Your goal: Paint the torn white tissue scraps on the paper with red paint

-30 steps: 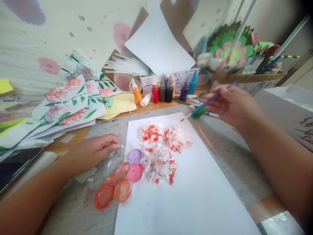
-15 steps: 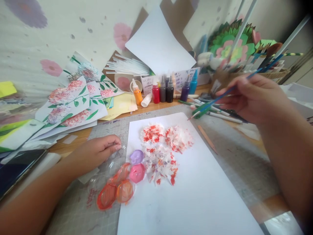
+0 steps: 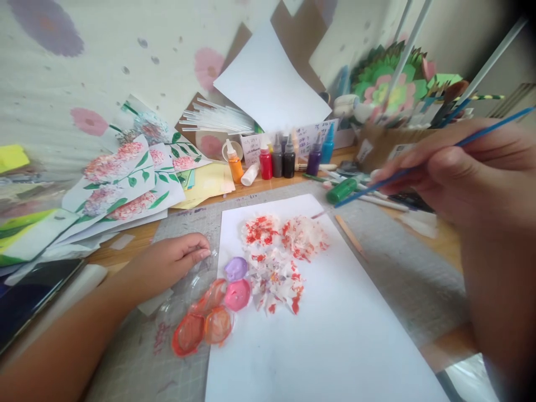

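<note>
The right hand pinches a blue paintbrush, raised above pens and a green marker. The left hand, fingers loosely curled, rests on a clear paint palette — just beside the white sheet with red-dabbed paper flowers. Paint bottles stand behind.

Right hand raised and drawn nearer and further right since the earlier pictures, now filling more of the right side. Blue paintbrush carried along in the grip, handle end shifted up and right, bristle end lifted off toward the green marker. View shifted slightly, white sheet displaced a little rightward.
</note>
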